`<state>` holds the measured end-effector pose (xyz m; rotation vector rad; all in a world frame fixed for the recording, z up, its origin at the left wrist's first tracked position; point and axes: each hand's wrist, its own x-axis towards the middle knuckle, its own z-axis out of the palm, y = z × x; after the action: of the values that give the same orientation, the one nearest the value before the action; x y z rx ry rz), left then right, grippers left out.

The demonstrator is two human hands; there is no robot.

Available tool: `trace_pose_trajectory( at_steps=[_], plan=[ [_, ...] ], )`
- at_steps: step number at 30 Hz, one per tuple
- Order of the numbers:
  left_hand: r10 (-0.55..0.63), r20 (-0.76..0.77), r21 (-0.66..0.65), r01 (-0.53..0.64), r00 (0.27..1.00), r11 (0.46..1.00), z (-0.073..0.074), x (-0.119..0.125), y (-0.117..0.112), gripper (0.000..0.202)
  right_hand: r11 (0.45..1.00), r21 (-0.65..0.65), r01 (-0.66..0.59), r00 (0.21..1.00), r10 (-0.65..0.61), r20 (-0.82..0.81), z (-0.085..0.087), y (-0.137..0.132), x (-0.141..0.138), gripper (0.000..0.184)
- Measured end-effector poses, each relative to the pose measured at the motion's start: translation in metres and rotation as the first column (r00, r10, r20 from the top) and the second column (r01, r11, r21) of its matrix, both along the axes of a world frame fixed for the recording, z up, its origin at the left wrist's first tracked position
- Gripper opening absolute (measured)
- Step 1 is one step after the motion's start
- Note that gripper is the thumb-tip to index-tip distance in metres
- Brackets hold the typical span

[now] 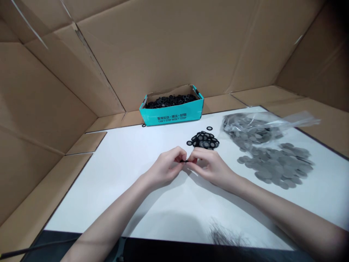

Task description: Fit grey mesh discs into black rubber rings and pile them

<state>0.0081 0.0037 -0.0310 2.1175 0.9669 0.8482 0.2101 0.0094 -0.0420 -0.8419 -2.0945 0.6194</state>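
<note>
Both hands meet over the middle of the white table, pinching one small black ring between them. My left hand grips its left edge with thumb and fingers. At the opposite edge, my right hand is closed in a similar pinch. The ring is seen nearly edge-on, and whether a grey disc sits in it cannot be made out. Just beyond my right hand lies a pile of black rings with grey centres. A single black ring lies apart behind that pile.
A turquoise box full of black rings stands at the back. On the right, loose grey discs are spread in front of a clear plastic bag holding more discs. Cardboard walls enclose the white table.
</note>
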Motion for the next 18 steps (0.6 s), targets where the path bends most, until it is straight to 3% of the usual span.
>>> trace_pose_trajectory(
  at_steps=[6,11,15,18],
  plan=[
    [-0.05,-0.078,0.013,0.052,0.996,0.999,0.002,-0.005,0.003,0.011,1.0,0.022,-0.019,1.0,0.019,0.001,-0.003,-0.001,-0.001,0.019],
    [-0.021,-0.097,0.004,0.022,0.995,1.0,0.002,-0.005,0.002,0.007,0.999,0.048,0.0,0.999,-0.002,0.032,-0.004,0.0,-0.001,0.02],
    [0.006,0.057,-0.02,-0.004,0.998,1.0,0.005,-0.004,0.0,0.015,0.989,-0.144,0.019,0.999,-0.025,-0.04,0.001,0.0,-0.001,0.017],
    [-0.025,0.149,0.008,0.024,0.989,1.0,0.009,-0.001,-0.001,0.026,0.929,-0.368,-0.019,0.99,-0.034,-0.138,0.006,0.0,-0.002,0.023]
  ],
)
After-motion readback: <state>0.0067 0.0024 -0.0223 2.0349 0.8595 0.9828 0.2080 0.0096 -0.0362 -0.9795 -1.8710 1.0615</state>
